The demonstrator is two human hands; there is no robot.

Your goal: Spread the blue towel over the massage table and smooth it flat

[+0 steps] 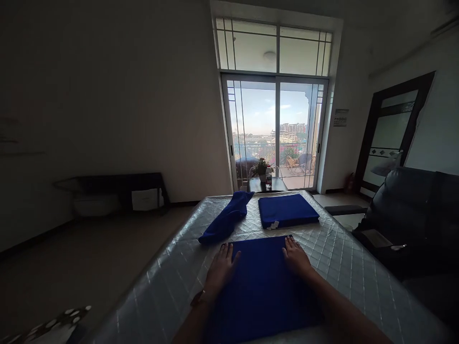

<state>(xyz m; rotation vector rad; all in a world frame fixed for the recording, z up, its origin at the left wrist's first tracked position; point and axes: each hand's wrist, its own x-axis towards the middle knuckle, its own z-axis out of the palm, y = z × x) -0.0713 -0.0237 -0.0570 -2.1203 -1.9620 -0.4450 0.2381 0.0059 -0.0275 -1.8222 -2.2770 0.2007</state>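
Tabletop (344, 258) under a silver, diamond-patterned cover, in a dim room lit through a sliding glass door (256, 114). Before the glass stand a plant (261, 166) and a bottle (268, 178); a black chair (416, 210) stands at right. Nearest me on the tabletop lies the folded cloth (265, 286), deep blue, flat and roughly rectangular, its far edge fairly straight. Beyond it, at right, is a thicker folded stack (289, 209) of the same blue, with white tags at its near edge; at left, a loose cloth (227, 217) lies bunched lengthwise. My left hand (221, 265) and right hand (297, 255) rest open, palms down, at the folded cloth's far corners, fingers pointing away from me, gripping nothing. A band (197, 299) circles my left wrist.
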